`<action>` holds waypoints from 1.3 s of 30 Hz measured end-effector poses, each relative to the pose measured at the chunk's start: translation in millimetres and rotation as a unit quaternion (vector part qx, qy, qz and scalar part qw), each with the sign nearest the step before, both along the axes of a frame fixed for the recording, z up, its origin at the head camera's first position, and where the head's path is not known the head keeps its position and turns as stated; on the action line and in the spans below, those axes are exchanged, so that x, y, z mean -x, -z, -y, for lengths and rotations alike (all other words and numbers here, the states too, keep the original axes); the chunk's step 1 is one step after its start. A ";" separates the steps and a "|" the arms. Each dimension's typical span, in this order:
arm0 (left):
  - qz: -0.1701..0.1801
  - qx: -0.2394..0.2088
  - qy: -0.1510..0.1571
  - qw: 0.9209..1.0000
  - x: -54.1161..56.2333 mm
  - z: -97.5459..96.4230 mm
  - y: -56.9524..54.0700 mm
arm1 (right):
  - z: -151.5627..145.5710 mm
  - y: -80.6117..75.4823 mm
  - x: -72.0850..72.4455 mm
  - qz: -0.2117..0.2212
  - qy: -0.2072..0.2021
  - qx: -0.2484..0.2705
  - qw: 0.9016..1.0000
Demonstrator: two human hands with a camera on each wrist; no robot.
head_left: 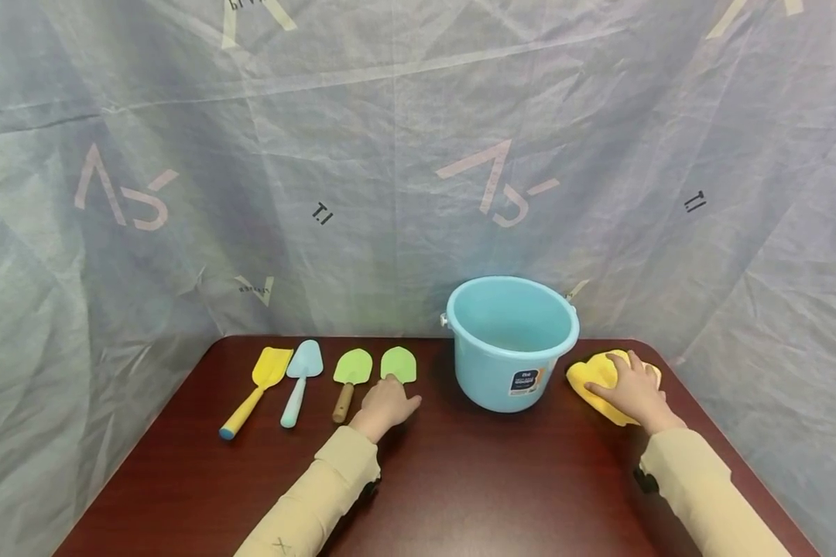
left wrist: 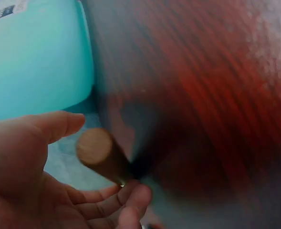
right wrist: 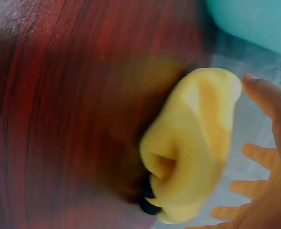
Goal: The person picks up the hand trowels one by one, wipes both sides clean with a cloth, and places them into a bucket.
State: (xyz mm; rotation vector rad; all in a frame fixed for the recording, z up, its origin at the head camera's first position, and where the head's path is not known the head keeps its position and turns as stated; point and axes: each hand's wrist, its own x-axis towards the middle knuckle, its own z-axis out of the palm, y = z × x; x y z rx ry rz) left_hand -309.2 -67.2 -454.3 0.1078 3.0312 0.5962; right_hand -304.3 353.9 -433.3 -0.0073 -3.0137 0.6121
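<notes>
My left hand point(head_left: 385, 406) is at the rightmost green-bladed trowel point(head_left: 399, 362); in the head view it covers that trowel's handle. The left wrist view shows a round wooden handle point(left wrist: 95, 147) between thumb and fingers, the thumb held away from it and the fingers loosely bent below. Over at the table's right side, my right hand point(head_left: 634, 391) lies across a soft yellow cloth bundle point(head_left: 588, 375) with its fingers spread. From the right wrist, the bundle point(right wrist: 192, 148) looks folded, has a small black part at one end, and the thumb tip is right by its edge.
A light blue bucket point(head_left: 508, 379) with a label stands between the hands. Left of my left hand lie another green trowel point(head_left: 353, 367), a pale blue trowel point(head_left: 304, 361) and a yellow shovel point(head_left: 270, 367). Grey sheeting point(head_left: 362, 155) hangs behind the dark red table point(head_left: 488, 480).
</notes>
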 end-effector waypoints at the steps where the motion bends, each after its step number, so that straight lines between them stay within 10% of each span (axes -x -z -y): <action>1: 0.004 -0.002 -0.005 1.000 1.1 -0.5 1.9 | -0.6 2.4 2.1 0.010 0.005 0.001 1.000; 10: 0.032 -0.030 -0.028 0.999 11.2 0.2 9.1 | -7.5 27.3 16.8 0.051 0.039 -0.017 0.998; 39: 0.059 -0.010 -0.076 0.995 22.2 5.5 8.5 | -29.1 26.1 23.6 -0.097 0.024 -0.092 0.991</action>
